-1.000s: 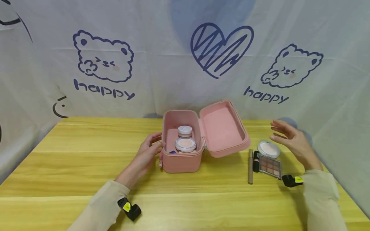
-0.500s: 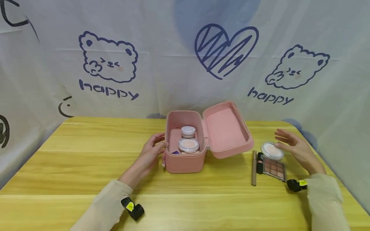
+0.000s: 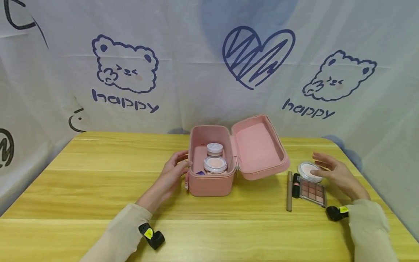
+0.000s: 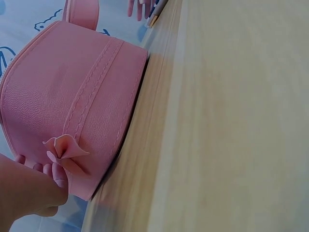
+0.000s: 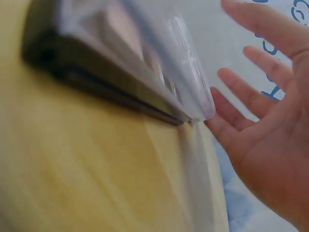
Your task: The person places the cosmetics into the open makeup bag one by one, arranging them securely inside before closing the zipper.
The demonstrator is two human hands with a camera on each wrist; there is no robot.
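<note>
A pink vanity case [image 3: 211, 185] stands with its lid [image 3: 258, 149] swung out to the right. Inside sit a white-lidded jar [image 3: 214, 148], a clear round powder compact [image 3: 215, 164] and a small purple piece [image 3: 200, 173]. My left hand [image 3: 170, 174] rests against the case's left side, beside a pink bow [image 4: 65, 152] in the left wrist view. Over at the right, my right hand [image 3: 340, 178] has its fingers spread at a second round compact [image 3: 309, 170]; its thumb overlaps that compact's edge, and I cannot tell if they touch.
Near the second compact lie an eyeshadow palette [image 3: 313, 191], a black tube with a pink band [image 3: 296, 186] and a slim tan tube [image 3: 289, 193]. They lie on a wooden table [image 3: 209, 233]. A printed cloth [image 3: 183, 83] hangs behind.
My right hand has come down and closer to the second compact. The left hand stays at the case. The whole view has shifted slightly.
</note>
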